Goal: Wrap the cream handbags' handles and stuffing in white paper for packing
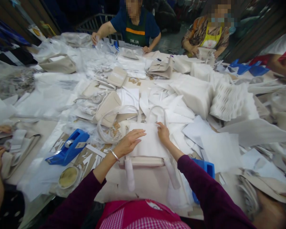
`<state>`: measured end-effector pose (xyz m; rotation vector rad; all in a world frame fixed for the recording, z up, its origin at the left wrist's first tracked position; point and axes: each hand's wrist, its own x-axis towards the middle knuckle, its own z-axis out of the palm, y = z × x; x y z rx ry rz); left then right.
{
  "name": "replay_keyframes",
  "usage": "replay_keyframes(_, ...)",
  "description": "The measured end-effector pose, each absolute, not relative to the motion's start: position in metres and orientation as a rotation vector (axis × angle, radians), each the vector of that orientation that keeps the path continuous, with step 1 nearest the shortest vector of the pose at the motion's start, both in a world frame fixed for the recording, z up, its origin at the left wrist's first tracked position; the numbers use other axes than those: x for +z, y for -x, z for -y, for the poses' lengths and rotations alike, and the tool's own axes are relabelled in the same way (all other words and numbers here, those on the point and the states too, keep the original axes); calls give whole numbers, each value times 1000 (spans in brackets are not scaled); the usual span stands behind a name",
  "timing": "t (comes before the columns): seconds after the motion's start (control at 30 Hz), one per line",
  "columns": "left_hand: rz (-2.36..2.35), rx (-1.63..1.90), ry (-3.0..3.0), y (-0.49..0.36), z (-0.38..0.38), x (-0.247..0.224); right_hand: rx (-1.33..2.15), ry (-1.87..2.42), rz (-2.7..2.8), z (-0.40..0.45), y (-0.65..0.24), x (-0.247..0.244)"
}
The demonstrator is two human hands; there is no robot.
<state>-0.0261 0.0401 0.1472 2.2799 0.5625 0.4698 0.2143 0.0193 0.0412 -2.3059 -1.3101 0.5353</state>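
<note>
A beige handbag [143, 161] lies flat in front of me, its handles wrapped in white padding [129, 175]. Over its upper face rests a white foam sheet [149, 147]. My left hand [130, 142], with a bracelet at the wrist, lies on the left part of that sheet, its fingers stretched out together. At the sheet's upper right corner, my right hand [163, 134] has its fingers curled in a pinch on the edge. A wrapped strap [103, 130] loops out on the bag's left side.
Blue tape dispensers stand at left [70, 148] and, partly behind my right arm, at right [206, 167]. A round tape roll [68, 177] lies near the front. Foam stacks [231, 101] and more beige bags [108, 108] cover the table. Co-workers' hands [146, 49] work across and at left.
</note>
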Motion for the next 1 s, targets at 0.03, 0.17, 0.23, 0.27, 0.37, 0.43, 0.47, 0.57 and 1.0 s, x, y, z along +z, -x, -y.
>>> replay_keyframes(0.03, -569, 404, -2331, 21, -45, 142, 515, 2348, 1328, -19, -210, 44)
replay_keyframes(0.17, -573, 19, -2466, 3, -52, 116, 466, 2455, 1380, -22, -197, 55)
replay_keyframes(0.23, -541, -150, -2460, 2, -53, 105, 460, 2504, 1398, -23, -194, 57)
replay_keyframes(0.27, -526, -203, -2449, 3, -53, 102, 468, 2525, 1413, -24, -192, 57)
replay_keyframes(0.37, -503, -255, -2431, 13, -54, 98, 539, 2575, 1459, -26, -189, 58)
replay_keyframes(0.43, -496, -259, -2422, 20, -55, 100, 557, 2607, 1463, -26, -187, 63)
replay_keyframes(0.47, -492, -259, -2413, 23, -56, 102, 511, 2610, 1473, -26, -185, 66)
replay_keyframes(0.57, -479, -197, -2386, 31, -55, 103, 244, 2412, 1675, -16, -179, 75)
replay_keyframes(1.0, -464, -187, -2312, 42, -56, 88, 465, 2092, 1704, 29, -172, 52)
